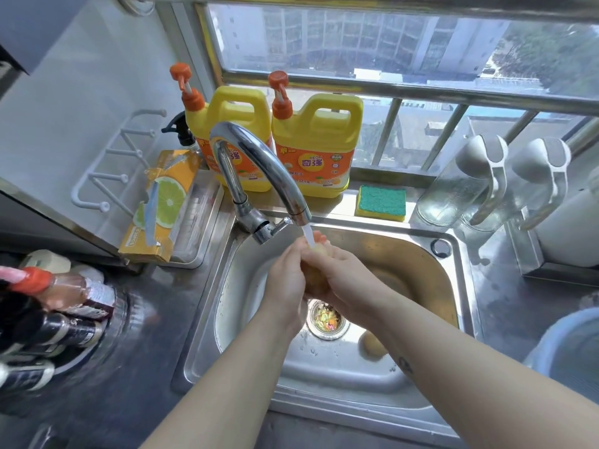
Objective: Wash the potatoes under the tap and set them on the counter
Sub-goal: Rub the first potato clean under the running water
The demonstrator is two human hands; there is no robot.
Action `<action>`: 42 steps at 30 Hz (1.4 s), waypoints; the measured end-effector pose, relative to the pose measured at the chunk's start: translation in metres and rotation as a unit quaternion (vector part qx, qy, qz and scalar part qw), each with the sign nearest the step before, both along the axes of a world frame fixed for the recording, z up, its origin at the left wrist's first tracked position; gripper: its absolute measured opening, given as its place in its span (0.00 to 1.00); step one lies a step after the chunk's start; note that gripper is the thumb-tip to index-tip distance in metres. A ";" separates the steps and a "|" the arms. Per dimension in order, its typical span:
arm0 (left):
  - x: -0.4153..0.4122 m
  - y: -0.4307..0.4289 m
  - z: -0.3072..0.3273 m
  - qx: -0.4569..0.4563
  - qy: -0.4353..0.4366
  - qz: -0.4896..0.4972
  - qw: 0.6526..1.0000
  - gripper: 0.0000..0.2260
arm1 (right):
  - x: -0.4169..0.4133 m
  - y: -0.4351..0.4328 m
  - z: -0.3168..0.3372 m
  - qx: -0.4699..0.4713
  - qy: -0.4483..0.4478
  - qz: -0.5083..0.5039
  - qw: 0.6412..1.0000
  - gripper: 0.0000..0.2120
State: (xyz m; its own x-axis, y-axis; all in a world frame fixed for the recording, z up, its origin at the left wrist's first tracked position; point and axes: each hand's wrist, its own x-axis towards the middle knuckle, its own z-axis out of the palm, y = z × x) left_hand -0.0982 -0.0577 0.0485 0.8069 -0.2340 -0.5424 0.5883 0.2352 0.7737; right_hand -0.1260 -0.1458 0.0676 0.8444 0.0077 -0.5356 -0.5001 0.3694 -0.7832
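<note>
The left hand (285,283) and right hand (343,273) clasp a wet brown potato (315,281) between them, under water from the curved chrome tap (259,157). A second brown potato (373,345) lies in the steel sink (431,273).

Your tap (259,157) is silver; far behind it the left jug (240,137) and right jug (319,147) are yellow with orange pumps and labels; the sponge (381,202) is green over yellow; the box (162,205) is orange, printed with lime slices; the far potato (316,280) and near potato (372,345) are tan.
</note>
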 end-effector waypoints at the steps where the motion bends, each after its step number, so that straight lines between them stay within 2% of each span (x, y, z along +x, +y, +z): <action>1: -0.002 0.000 0.000 -0.006 -0.017 -0.007 1.000 0.12 | 0.003 0.001 0.000 0.004 0.009 -0.015 1.000 0.09; 4: -0.009 0.005 -0.007 0.035 -0.090 -0.054 0.994 0.15 | 0.009 0.003 -0.001 -0.006 0.046 -0.056 0.997 0.14; 8: -0.021 0.012 -0.020 0.096 -0.164 -0.158 0.969 0.28 | 0.009 0.003 0.001 0.033 0.109 -0.116 0.987 0.19; 10: -0.024 0.010 -0.021 0.121 -0.179 -0.135 0.967 0.30 | 0.007 0.005 0.002 0.074 0.111 -0.128 0.983 0.19; 13: -0.018 0.002 -0.015 0.114 -0.166 -0.034 0.979 0.25 | 0.003 0.005 0.000 0.107 0.070 -0.126 0.984 0.15; 17: -0.006 -0.007 -0.007 0.038 -0.070 0.076 0.994 0.12 | -0.007 0.002 0.001 0.079 0.009 -0.062 0.995 0.15; 19: 0.001 -0.005 -0.008 0.002 -0.023 0.097 0.995 0.08 | -0.011 0.001 -0.002 0.077 -0.019 -0.027 0.996 0.17; 22: 0.004 0.003 -0.008 -0.009 0.004 0.064 0.998 0.10 | -0.013 0.001 -0.006 0.051 -0.026 -0.012 0.998 0.19; 25: -0.004 0.007 -0.008 0.007 -0.020 0.026 0.999 0.13 | -0.008 0.001 -0.005 0.018 -0.004 -0.034 0.999 0.14; 28: -0.014 0.011 -0.012 0.051 -0.084 -0.047 0.994 0.18 | 0.003 0.000 -0.002 0.029 0.037 -0.077 0.996 0.14; 30: -0.020 0.015 -0.016 0.110 -0.145 -0.123 0.976 0.22 | 0.008 0.000 0.000 0.043 0.062 -0.103 0.992 0.14; 32: -0.024 0.016 -0.012 0.149 -0.170 -0.139 0.964 0.22 | 0.010 0.001 0.000 0.056 0.082 -0.133 0.986 0.14; 35: -0.027 0.016 -0.013 0.164 -0.185 -0.124 0.961 0.24 | 0.007 -0.001 0.001 0.042 0.089 -0.145 0.984 0.16; 37: -0.024 0.014 -0.011 0.149 -0.176 -0.101 0.968 0.21 | 0.001 -0.002 0.000 0.004 0.072 -0.124 0.990 0.15; 41: -0.012 0.011 -0.012 0.044 -0.074 0.039 0.996 0.11 | -0.009 -0.002 -0.004 -0.057 0.011 -0.070 0.996 0.09; 42: -0.008 0.011 -0.010 0.016 -0.039 0.064 0.997 0.12 | -0.010 -0.004 -0.004 -0.081 -0.013 -0.054 0.995 0.07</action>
